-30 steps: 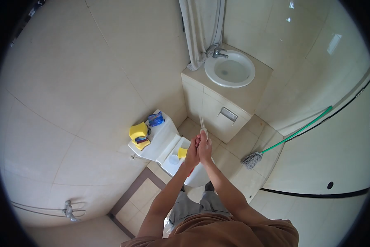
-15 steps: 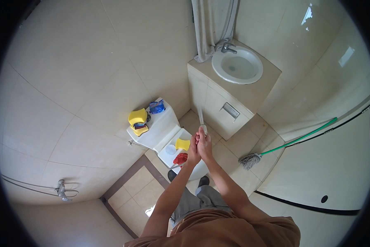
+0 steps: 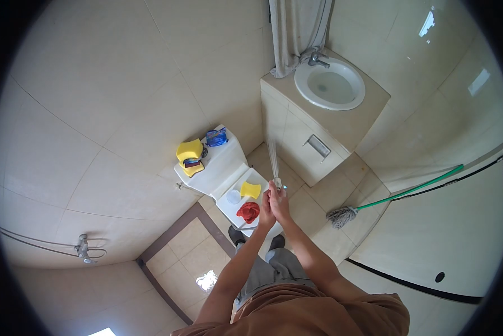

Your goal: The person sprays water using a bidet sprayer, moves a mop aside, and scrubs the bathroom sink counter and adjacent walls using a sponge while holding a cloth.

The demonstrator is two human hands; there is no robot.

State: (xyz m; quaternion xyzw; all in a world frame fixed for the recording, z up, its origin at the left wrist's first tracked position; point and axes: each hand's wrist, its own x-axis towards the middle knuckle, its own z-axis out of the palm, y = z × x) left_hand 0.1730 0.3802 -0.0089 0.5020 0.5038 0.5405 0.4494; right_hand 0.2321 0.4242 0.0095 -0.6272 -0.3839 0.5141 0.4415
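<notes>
My left hand [image 3: 267, 211] and my right hand [image 3: 280, 206] are pressed together around a small pale shower head [image 3: 277, 183] in front of my body. Thin streams of water [image 3: 273, 159] spray from it toward the cabinet and floor. Just left of my hands is the white toilet lid [image 3: 227, 214], bearing a yellow sponge [image 3: 251, 190], a crumpled red cloth [image 3: 248, 212] and a small round whitish item [image 3: 233, 196]. A grey hose [image 3: 243, 228] shows near the lid's edge by my left hand.
Yellow sponges [image 3: 189, 150] and a blue packet [image 3: 216, 137] rest on the toilet tank [image 3: 222, 164]. A sink [image 3: 330, 84] sits on a tiled cabinet [image 3: 296, 134] beneath a curtain [image 3: 296, 33]. A green-handled mop [image 3: 408, 194] leans at right; a wall tap [image 3: 83, 248] is left.
The view has shifted, so the sink appears farther up and right. The red cloth and yellow sponge on the lid, partly hidden by my left hand before, now show fully. Both hands keep their hold.
</notes>
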